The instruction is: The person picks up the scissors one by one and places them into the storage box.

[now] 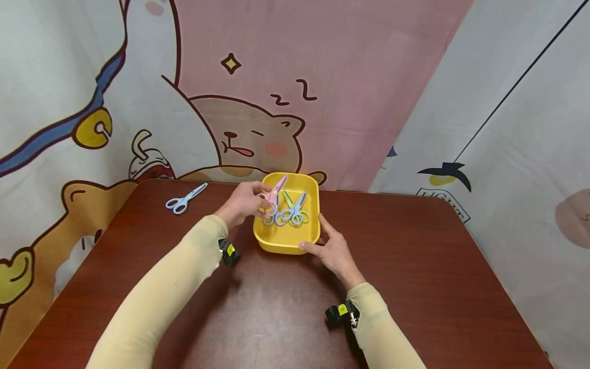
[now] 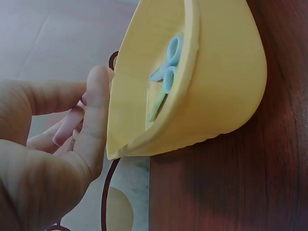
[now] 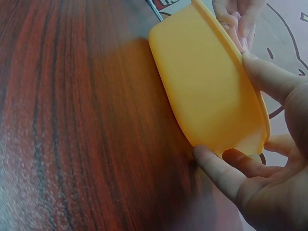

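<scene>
Pink scissors point(image 1: 277, 190) are pinched in my left hand point(image 1: 246, 201), held over the left part of a yellow plastic bin point(image 1: 282, 247) with their tip pointing up and away. Inside the bin lie green scissors point(image 1: 288, 198) and blue scissors point(image 1: 299, 202), overlapping, with more blue handles point(image 1: 269, 221) beside them, partly behind the pink pair. My right hand point(image 1: 335, 252) grips the bin's near right corner. In the right wrist view its thumb point(image 3: 269, 77) lies at the rim and its fingers point(image 3: 219, 168) press the outer wall.
Another pair of blue scissors point(image 1: 186, 199) lies on the brown table point(image 1: 405, 266), left of the bin near the far edge. A printed cloth point(image 1: 359, 92) hangs behind the table and along its sides. Each wrist wears a small black camera point(image 1: 229, 252).
</scene>
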{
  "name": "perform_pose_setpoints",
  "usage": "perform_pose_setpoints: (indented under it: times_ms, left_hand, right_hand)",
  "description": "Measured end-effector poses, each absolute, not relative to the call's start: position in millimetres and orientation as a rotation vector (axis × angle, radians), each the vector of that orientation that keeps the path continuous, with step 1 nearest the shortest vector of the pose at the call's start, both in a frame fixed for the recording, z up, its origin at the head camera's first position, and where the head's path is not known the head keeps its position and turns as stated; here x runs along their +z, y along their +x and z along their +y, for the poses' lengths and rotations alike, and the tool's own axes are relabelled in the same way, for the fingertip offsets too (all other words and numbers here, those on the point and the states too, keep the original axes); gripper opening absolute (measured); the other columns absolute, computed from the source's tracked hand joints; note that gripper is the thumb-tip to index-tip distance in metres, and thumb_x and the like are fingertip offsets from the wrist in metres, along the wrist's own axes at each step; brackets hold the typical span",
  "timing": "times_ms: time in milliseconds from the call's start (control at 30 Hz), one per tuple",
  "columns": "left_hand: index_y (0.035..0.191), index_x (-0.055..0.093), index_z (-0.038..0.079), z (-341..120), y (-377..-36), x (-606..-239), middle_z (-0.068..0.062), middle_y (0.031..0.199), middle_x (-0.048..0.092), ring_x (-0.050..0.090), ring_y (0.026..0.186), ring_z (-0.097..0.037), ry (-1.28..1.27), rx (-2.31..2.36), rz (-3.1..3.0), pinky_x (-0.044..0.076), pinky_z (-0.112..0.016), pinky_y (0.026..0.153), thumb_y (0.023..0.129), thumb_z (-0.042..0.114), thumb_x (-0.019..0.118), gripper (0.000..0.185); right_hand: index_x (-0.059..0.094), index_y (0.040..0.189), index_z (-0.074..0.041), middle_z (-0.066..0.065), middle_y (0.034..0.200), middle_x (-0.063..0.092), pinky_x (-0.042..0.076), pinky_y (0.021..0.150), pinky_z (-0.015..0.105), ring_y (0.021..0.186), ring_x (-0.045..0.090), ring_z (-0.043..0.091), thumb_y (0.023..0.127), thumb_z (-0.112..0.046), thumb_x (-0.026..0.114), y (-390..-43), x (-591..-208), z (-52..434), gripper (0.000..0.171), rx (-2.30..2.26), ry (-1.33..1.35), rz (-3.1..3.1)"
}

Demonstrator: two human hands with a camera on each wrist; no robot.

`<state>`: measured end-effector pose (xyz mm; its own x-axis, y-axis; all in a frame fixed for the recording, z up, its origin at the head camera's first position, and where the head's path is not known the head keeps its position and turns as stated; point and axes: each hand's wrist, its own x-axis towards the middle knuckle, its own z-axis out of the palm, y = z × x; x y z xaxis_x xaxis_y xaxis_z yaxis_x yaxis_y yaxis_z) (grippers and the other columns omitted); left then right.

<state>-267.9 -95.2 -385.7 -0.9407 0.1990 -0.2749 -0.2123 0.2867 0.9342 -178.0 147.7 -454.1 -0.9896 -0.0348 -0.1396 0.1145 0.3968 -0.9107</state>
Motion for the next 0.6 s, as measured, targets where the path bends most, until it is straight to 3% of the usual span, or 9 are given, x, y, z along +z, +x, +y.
perform_pose_setpoints:
  times_ms: [300,600]
  left_hand:
    - [0.141,0.057,0.001,-90.0,-271.6,-390.3,-0.021,0.124,0.057,0.064,0.112,-0.043,-0.045,1.666,2.2,0.06,-0.047,0.09,0.094,-0.007,0.066,0.049]
    - [0.14,0.056,0.001,-86.4,-277.7,-393.3,-0.021,0.123,0.055,0.069,0.099,-0.038,-0.081,1.649,2.196,0.063,-0.04,0.081,0.093,-0.007,0.068,0.049]
  right_hand:
    - [0.023,0.166,-0.02,0.013,0.161,0.042,0.057,0.083,0.028,0.119,0.067,0.029,0.085,-0.023,0.087,-177.1,-453.6,147.4,0.103,-1.684,0.066,2.485]
    - [0.023,0.166,-0.02,0.012,0.163,0.04,0.059,0.085,0.03,0.118,0.067,0.028,0.085,-0.024,0.087,-178.1,-455.5,147.5,0.103,-1.688,0.085,2.48]
